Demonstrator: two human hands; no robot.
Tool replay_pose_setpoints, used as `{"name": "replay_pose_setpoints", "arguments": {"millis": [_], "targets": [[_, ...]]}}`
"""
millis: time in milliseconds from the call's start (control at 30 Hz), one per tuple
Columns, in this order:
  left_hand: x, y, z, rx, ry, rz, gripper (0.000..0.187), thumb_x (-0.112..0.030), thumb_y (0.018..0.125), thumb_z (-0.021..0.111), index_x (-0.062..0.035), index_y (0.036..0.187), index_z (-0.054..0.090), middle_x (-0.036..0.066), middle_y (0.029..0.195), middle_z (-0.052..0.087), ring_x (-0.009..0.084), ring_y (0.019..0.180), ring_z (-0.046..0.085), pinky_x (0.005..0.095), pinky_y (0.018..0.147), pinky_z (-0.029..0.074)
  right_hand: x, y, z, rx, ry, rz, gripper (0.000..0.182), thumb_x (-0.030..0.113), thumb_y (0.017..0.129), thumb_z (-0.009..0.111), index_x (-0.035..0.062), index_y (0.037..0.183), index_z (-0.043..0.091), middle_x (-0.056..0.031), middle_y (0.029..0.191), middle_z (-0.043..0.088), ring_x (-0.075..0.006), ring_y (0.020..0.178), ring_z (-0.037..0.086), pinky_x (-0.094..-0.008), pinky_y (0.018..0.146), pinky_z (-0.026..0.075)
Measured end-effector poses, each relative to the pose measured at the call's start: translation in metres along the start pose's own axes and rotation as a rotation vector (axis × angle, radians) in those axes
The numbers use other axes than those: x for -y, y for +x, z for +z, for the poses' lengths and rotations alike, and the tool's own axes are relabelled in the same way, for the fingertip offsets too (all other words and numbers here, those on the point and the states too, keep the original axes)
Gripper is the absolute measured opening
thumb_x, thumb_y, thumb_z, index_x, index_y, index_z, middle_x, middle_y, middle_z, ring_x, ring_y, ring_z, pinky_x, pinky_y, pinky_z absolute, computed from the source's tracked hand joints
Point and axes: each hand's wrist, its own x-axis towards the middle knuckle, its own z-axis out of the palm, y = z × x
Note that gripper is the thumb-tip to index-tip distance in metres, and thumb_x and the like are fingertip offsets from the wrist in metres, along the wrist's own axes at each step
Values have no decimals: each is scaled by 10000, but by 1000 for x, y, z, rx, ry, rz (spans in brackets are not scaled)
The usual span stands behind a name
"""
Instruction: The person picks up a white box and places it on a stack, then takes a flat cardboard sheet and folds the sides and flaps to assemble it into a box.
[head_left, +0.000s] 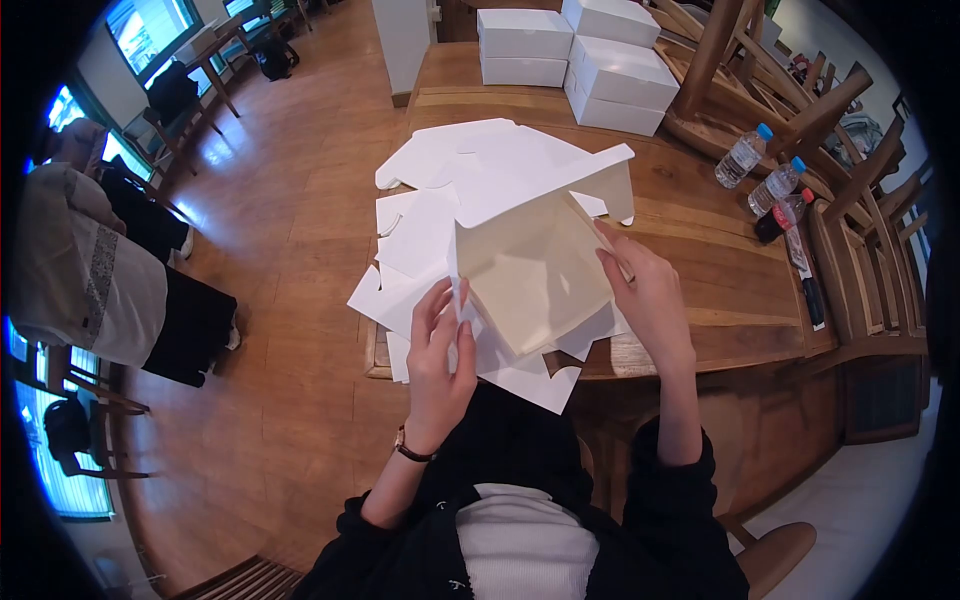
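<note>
An open cardboard box (pixel 535 275), white outside and cream inside, is tilted at the table's near edge, its lid flap raised at the far side. My left hand (pixel 440 355) is at the box's left wall, with thumb and fingers around the wall's edge. On the right side, my right hand (pixel 645 290) pinches the right wall near its top. Flat white cardboard blanks (pixel 410 235) lie in a loose pile under and behind the box, some sticking out past the table edge.
Closed white boxes (pixel 620 75) are stacked at the table's back. Three bottles (pixel 775 188) and a black-handled knife (pixel 812 300) are at the right, beside upturned wooden chairs (pixel 860 210). A person (pixel 110 270) stands at the left. Wooden table (pixel 700 320) below.
</note>
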Motion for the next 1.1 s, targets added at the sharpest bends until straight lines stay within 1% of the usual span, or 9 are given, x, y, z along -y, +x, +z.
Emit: {"name": "replay_pose_setpoints", "arguments": {"millis": [100,300,400,467,567,667,833,933,1100], "targets": [[3,0,-5,31,-281,-183,510,-9,979,569,3,1484,506,209,1514,477,311,1343,544,414,1033,490,3,-11,2,-28,236,192,376,238,1010,667,-16,1283,618,-190,928,707,-306,814,730,-422,705,563],[12,2,-18,110,-630,-321,758,-53,990,590,-37,1638,196,207,1630,315,327,1480,397,453,1181,363,8,-9,-12,-12,64,355,659,370,953,744,-57,1330,412,-212,999,725,-294,866,750,-387,751,587],[-3,21,-20,156,-618,-437,812,-56,995,581,-22,1647,98,218,1663,239,327,1527,322,479,1214,311,11,2,-14,9,231,285,625,381,945,749,-39,1326,487,-215,1077,735,-299,906,753,-412,810,577],[-8,38,-18,220,-610,-564,826,-49,997,575,-13,1647,66,226,1670,212,322,1543,290,493,1220,294,6,16,-15,195,142,315,523,340,945,742,-29,1275,571,-212,1099,738,-312,931,750,-428,846,565],[5,49,-11,358,-553,-362,834,-19,983,549,-14,1651,49,225,1667,233,297,1573,213,446,1230,275,-17,26,-6,288,92,305,362,260,944,716,-20,1170,674,-220,1118,739,-351,957,741,-450,875,555],[17,47,-4,372,-477,-306,838,9,963,503,-7,1653,28,227,1628,329,250,1380,486,345,1103,424,-23,26,-1,250,69,283,254,175,940,676,-30,1086,707,-245,1073,737,-397,958,724,-470,884,547],[6,51,-11,427,-350,-432,823,31,940,446,16,1645,21,217,1507,495,144,830,492,272,760,477,-11,24,-6,203,19,256,203,117,942,632,-40,1050,699,-271,978,726,-433,955,703,-490,878,541],[1,52,-10,403,-305,-404,823,35,935,437,17,1644,19,216,1491,514,129,769,459,267,714,469,-6,25,-7,211,8,287,198,121,941,632,-42,1032,699,-271,973,726,-432,955,702,-487,871,543],[11,52,-6,388,-395,-427,814,-7,977,487,18,1643,20,239,1532,451,181,1000,557,297,908,484,-25,21,0,225,-19,266,278,216,959,676,-18,1105,710,-244,997,748,-385,937,731,-459,858,554]]}}
